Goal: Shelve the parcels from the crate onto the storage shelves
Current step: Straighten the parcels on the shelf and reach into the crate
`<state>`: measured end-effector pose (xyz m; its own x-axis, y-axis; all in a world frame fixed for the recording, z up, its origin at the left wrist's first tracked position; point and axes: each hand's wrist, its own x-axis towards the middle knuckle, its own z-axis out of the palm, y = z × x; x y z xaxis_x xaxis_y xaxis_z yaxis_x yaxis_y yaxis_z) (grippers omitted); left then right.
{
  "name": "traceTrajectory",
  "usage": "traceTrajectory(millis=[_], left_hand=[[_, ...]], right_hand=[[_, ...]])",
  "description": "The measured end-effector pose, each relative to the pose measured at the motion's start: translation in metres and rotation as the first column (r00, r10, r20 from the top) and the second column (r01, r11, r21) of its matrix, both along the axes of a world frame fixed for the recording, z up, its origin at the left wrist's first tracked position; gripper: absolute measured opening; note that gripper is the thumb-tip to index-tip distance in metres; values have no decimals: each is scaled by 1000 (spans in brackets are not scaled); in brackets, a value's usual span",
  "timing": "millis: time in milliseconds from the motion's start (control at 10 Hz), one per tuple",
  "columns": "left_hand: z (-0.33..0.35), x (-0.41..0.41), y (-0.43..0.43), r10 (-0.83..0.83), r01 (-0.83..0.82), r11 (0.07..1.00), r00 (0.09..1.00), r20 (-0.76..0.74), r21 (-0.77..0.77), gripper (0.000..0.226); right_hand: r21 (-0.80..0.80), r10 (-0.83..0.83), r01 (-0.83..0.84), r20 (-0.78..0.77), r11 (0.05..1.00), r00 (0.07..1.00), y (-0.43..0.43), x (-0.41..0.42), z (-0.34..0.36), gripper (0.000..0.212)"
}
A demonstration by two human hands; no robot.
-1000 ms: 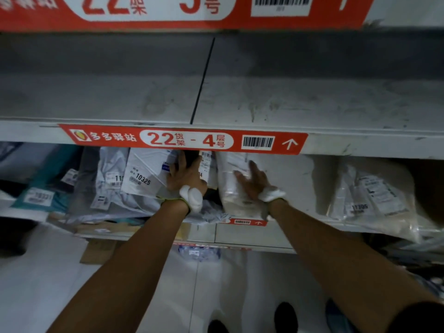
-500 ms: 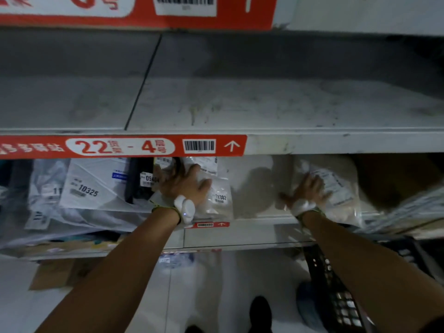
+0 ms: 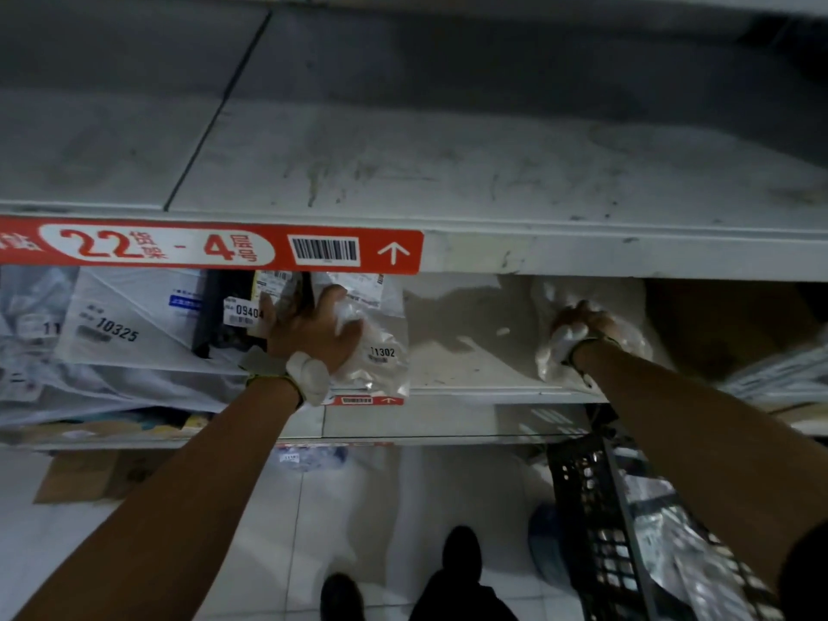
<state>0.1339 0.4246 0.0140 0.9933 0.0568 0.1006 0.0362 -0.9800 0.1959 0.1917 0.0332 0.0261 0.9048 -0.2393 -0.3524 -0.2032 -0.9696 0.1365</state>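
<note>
My right fingers [image 3: 582,312] buried in a blurred bag [image 3: 596,347], crate [image 3: 596,508] cut off by the bottom edge, label [image 3: 18,242] clipped at the left edge, parcels [image 3: 779,374] at the shelf's right end smeared, unreadable.

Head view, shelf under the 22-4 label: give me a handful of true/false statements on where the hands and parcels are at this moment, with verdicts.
1. The left hand presses on the clear bag parcel marked 11302. True.
2. The right hand rests on the black crate. False: it is on a whitish bag parcel on the shelf, and the crate stands lower, to the right.
3. The shelf board above the red 22-4 label is stacked with parcels. False: no parcels show on it.
4. The white parcel marked 10325 lies left of the left hand. True.
5. The two hands touch each other. False: a bare stretch of shelf separates them.
</note>
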Motion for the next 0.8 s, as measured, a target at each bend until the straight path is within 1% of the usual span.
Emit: traceTrajectory(millis=[100, 200, 300, 400, 500, 600, 700, 800], left_hand=[[-1, 1, -2, 14, -14, 1000, 1000, 17, -5, 53], [-2, 1, -1, 20, -20, 1000, 1000, -2, -7, 56], [1, 5, -2, 26, -27, 999, 999, -29, -22, 55], [2, -3, 1, 20, -21, 1000, 997, -75, -11, 57], [10, 1, -7, 31, -38, 995, 997, 68, 94, 58], [16, 18, -18, -207, 238, 966, 946, -251, 101, 57], [35, 34, -57, -343, 407, 912, 832, -436, 59, 46], [36, 46, -100, -310, 296, 950, 843, -439, -102, 50]], right_hand=[[96, 19, -7, -122, 995, 992, 1, 36, -22, 85], [288, 88, -64, -73, 955, 993, 56, 34, -4, 57], [461, 212, -190, 4, 867, 977, 104, 20, 11, 34], [587, 110, -146, 97, 797, 989, 121, -8, -2, 33], [444, -88, -71, 327, 893, 941, 107, -40, -25, 50], [482, -365, 182, 317, 857, 875, 103, -59, -46, 85], [622, -619, 348, 290, 701, 729, 116, -60, -59, 101], [631, -474, 219, 267, 744, 839, 107, -63, -80, 96]])
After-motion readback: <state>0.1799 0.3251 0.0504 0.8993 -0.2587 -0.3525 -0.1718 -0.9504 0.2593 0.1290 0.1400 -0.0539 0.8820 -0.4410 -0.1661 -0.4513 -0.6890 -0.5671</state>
